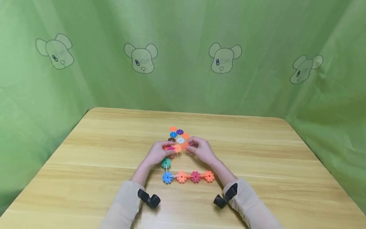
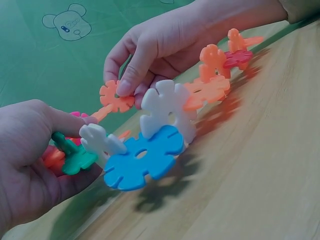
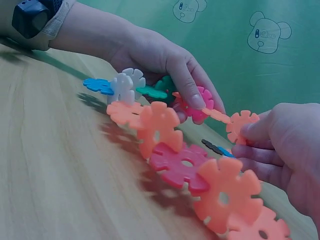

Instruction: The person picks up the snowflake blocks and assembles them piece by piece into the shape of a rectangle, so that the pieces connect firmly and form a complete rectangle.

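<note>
A chain of slotted, flower-shaped plastic discs bends at a blue disc (image 2: 142,157). One arm runs right through an orange disc (image 1: 181,176) and a crimson disc (image 1: 195,176). The other passes white discs and a green disc (image 1: 166,163) to my left hand (image 1: 157,153). That hand grips a pink disc (image 3: 206,95) between thumb and fingers, with a flat orange disc (image 3: 218,116) slotted into it. Opposite, my right hand (image 1: 202,150) pinches an upright orange disc (image 3: 242,125) by its edge, against the flat one's end; whether they interlock I cannot tell.
Loose discs lie just beyond the hands on the wooden table (image 1: 246,143), among them a purple disc (image 1: 179,132), a white disc (image 1: 180,140) and a dark brown disc (image 1: 171,139). A green curtain (image 1: 183,92) surrounds the table's back and sides.
</note>
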Motion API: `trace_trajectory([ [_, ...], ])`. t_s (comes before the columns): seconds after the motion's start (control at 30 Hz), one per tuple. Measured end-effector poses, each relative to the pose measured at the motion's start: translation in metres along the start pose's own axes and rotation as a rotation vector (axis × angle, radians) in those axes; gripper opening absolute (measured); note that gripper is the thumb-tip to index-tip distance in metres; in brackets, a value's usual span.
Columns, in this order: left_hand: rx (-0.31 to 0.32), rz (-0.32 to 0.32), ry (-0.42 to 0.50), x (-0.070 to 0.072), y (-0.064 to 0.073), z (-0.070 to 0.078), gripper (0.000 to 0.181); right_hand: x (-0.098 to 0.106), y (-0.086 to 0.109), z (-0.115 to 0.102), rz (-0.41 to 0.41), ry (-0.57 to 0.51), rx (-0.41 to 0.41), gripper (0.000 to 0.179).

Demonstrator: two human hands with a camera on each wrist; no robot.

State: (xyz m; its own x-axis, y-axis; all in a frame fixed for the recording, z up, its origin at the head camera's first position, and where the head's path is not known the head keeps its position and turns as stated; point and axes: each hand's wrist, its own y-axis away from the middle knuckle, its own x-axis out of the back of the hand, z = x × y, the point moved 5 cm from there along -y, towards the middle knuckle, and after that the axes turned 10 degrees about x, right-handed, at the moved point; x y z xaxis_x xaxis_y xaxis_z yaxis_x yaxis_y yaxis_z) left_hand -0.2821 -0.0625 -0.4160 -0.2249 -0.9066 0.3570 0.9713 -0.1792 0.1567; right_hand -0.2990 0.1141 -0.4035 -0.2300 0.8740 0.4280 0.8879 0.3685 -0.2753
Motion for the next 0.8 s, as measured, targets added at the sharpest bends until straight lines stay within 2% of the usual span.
trace_trajectory([
  [0.23, -0.003, -0.011, -0.004, 0.0, 0.002, 0.003, 0.036, -0.002, 0.0, 0.002, -0.038, -0.018, 0.041, 0.006],
  [0.47, 0.0, -0.032, 0.014, -0.001, 0.003, 0.003, 0.035, 0.0, 0.007, -0.026, -0.063, -0.092, 0.037, 0.007],
  [0.8, 0.007, -0.095, 0.045, -0.001, 0.003, 0.005, 0.032, 0.0, 0.009, -0.032, -0.097, -0.135, 0.086, 0.007],
])
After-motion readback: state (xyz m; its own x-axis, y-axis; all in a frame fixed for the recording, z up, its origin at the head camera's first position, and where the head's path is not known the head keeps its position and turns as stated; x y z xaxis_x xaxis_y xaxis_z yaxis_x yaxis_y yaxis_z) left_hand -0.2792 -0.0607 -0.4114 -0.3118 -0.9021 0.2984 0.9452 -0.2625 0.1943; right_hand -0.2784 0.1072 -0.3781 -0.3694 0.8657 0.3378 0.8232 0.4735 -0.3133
